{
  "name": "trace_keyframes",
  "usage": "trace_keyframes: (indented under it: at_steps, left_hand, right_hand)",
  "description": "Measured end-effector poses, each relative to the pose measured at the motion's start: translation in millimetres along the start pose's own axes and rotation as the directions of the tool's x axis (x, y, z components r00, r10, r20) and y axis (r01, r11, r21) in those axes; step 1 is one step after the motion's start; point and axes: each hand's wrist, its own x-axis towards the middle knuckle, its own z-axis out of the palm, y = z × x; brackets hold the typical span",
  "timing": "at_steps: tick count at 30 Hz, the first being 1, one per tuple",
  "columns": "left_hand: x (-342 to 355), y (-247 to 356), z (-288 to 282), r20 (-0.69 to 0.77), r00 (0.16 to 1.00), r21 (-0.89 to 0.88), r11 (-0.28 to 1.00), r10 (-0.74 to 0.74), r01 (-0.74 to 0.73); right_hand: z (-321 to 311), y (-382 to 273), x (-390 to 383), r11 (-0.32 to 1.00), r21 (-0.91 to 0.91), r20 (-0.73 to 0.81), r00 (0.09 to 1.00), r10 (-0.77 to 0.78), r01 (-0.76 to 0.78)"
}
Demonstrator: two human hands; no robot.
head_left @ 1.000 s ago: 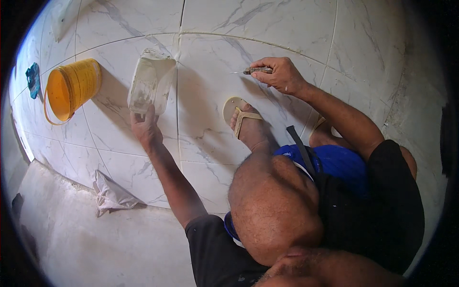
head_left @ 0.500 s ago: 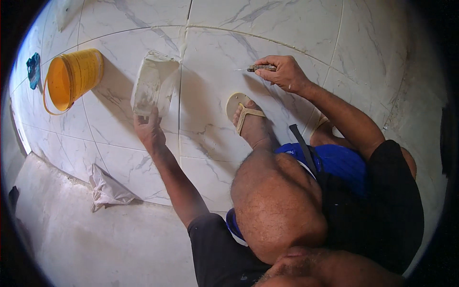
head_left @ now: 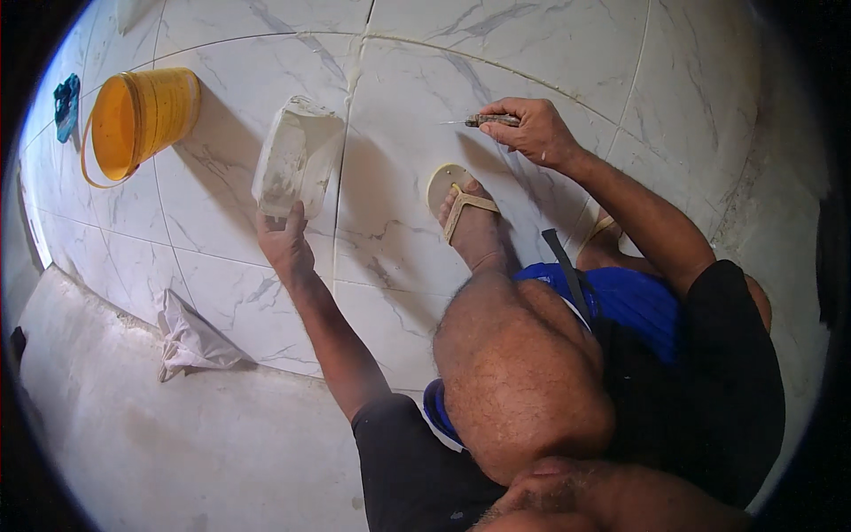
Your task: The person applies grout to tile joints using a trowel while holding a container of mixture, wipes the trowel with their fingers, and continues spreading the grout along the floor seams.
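My left hand (head_left: 285,246) grips the near end of a translucent plastic container (head_left: 297,168), thumb on top. White residue is smeared over its walls, and it is held tilted with its hollow side toward me. In my right hand (head_left: 539,135), pinched between thumb and fingers, is a small tool with a dark, smeared handle (head_left: 498,120) and a thin metal tip pointing left. Its exact kind is too small to make out. The tool is apart from the container, beyond my sandalled foot (head_left: 465,208).
A yellow bucket (head_left: 164,111) with its handle hanging down stands at the left, beside a dark teal cloth or bag (head_left: 66,108). A crumpled white sack (head_left: 191,341) lies where the marbled tiles (head_left: 417,97) meet rough concrete (head_left: 177,434).
The view has shifted slightly, so the bucket and tile lines sit higher. The container has turned a little in my left hand. Both hands keep their hold.
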Motion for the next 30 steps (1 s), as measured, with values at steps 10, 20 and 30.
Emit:
trace_keyframes:
  at_steps: [10, 20, 30]
  left_hand:
    - [-4.8, -6.4, -11.5, 0.012, 0.999, 0.022, 0.999, 0.040, -0.041]
    - [-13.3, -4.9, -18.1, 0.008, 0.998, 0.049, 0.996, 0.070, -0.070]
    - [-25.3, -9.5, -28.1, -0.012, 1.000, 0.006, 1.000, 0.023, -0.022]
  right_hand:
    - [4.1, -0.4, 1.4, 0.999, 0.036, 0.007, 1.000, -0.018, 0.017]
    - [4.6, -5.0, 1.1, 1.000, 0.022, 0.000, 1.000, -0.007, 0.007]
    - [7.4, -8.3, 1.5, 0.999, -0.003, 0.013, 0.999, -0.033, 0.033]
